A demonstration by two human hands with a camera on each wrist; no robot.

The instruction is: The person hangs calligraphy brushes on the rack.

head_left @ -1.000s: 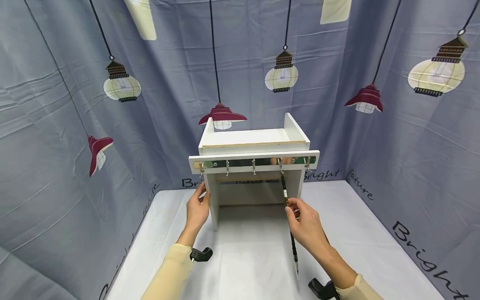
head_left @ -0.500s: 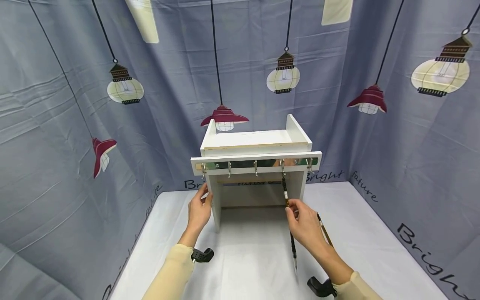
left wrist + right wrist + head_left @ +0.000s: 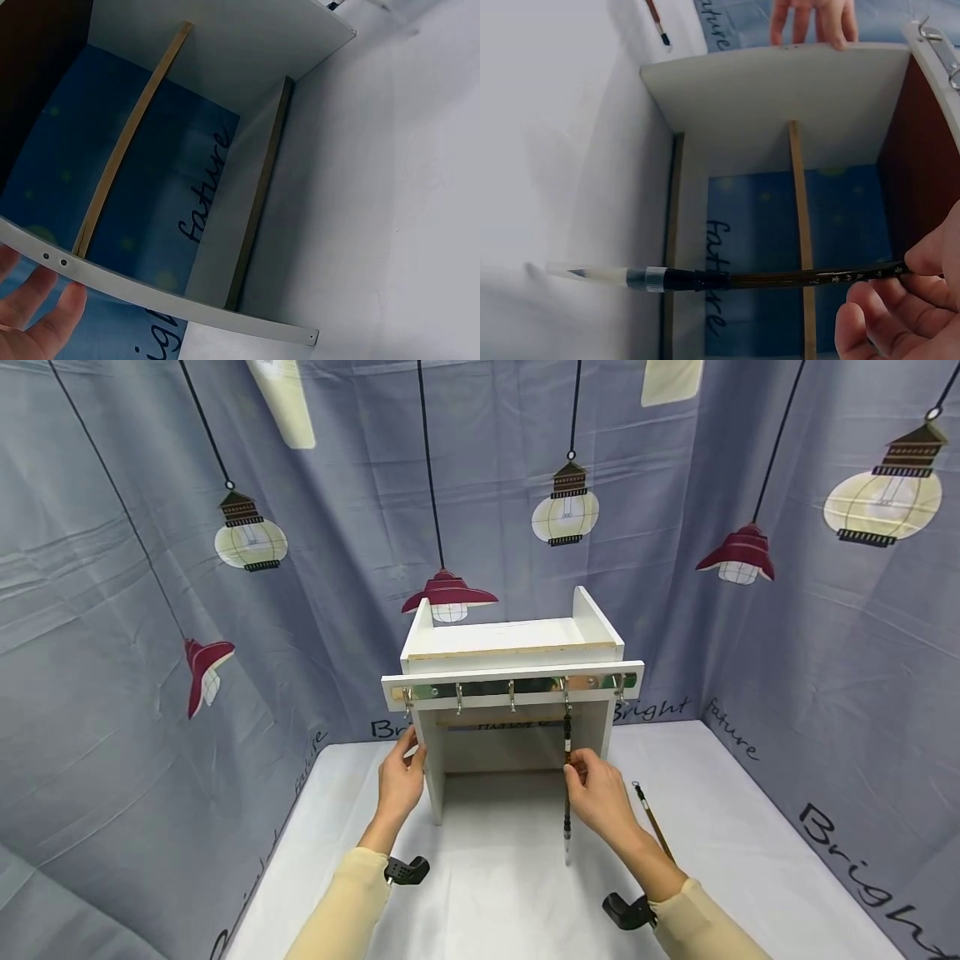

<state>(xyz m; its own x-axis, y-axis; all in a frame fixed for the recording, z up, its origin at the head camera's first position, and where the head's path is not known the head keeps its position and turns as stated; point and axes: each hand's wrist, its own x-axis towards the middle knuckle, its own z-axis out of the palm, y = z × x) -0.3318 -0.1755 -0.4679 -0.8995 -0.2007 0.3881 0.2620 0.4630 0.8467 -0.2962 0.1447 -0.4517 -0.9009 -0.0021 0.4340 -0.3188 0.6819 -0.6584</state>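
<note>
My right hand (image 3: 600,789) pinches the dark handle of a writing brush (image 3: 567,802). It hangs nearly upright, tip down, its top end at the fourth hook (image 3: 566,693) from the left; whether its loop is over that hook is too small to tell. In the right wrist view, the brush's pale bristles (image 3: 604,275) end in a dark point, and the fingers hold the handle's other part. My left hand (image 3: 400,781) rests against the outer side of the left panel of a white shelf unit (image 3: 517,656), as the left wrist view confirms with fingertips (image 3: 71,296) touching it.
A second brush (image 3: 654,822) lies on the white table (image 3: 495,893) right of my right forearm. In the right wrist view, another brush tip (image 3: 658,22) shows beyond the left panel. Several hooks line the front rail (image 3: 487,687). A patterned curtain (image 3: 502,510) encloses the table.
The held brush has swung from a slant to nearly upright, its tip moving left. My right hand has shifted slightly left and up, uncovering more of the second brush. The left hand stays put.
</note>
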